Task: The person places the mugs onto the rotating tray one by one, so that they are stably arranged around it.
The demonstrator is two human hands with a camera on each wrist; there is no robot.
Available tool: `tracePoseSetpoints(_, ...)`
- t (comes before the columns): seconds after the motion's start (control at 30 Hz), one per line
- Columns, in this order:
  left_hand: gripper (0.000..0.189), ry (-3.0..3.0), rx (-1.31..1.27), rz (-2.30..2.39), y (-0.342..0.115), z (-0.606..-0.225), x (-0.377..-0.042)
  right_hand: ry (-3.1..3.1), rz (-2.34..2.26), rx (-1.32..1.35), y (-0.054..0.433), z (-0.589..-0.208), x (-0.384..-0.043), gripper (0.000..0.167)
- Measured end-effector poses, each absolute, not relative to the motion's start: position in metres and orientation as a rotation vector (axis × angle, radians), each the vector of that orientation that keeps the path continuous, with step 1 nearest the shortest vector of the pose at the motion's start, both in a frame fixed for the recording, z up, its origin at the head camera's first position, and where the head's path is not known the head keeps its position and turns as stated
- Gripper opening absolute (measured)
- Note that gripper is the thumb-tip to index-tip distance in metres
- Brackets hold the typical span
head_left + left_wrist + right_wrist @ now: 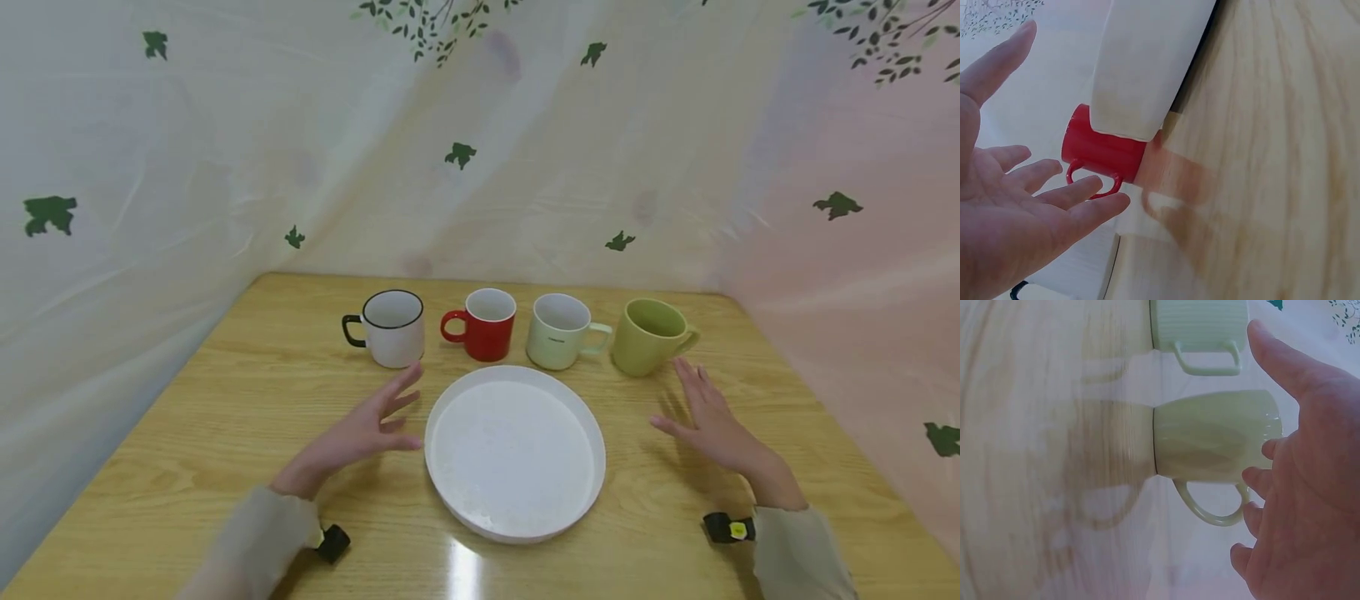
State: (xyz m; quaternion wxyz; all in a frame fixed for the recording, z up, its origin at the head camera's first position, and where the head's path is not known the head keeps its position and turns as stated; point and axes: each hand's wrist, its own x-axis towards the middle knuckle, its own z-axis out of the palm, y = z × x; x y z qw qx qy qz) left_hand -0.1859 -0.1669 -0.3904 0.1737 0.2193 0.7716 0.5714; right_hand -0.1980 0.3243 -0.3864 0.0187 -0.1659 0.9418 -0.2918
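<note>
A round white tray (516, 454) with a low rim lies on the table in the head view. Left of it hovers my left hand (367, 425), fingers spread and holding nothing. My right hand (712, 421) is out to the right of the tray, also with extended fingers, near the yellow-green mug (647, 337). Behind the tray the mugs stand upright in a row: a white mug (395, 329) with black rim and handle, a red mug (489, 327), a pale green mug (557, 333) and the yellow-green one. The left wrist view shows the red mug (1100, 147) beyond my fingers.
The wooden table (360, 517) has a light-coloured curtain (337, 167) with leaf prints close behind it and at both sides. A small black device (332, 543) sits at my left cuff, another (727, 527) at the right.
</note>
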Motion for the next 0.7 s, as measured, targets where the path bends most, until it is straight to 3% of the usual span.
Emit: tracePoseSetpoints(0.7,0.110,2.170,0.623,1.513,-0.151,-0.396,-0.200,2.928,-0.943,-0.535,0.320,-0.386,-0.199,0.098)
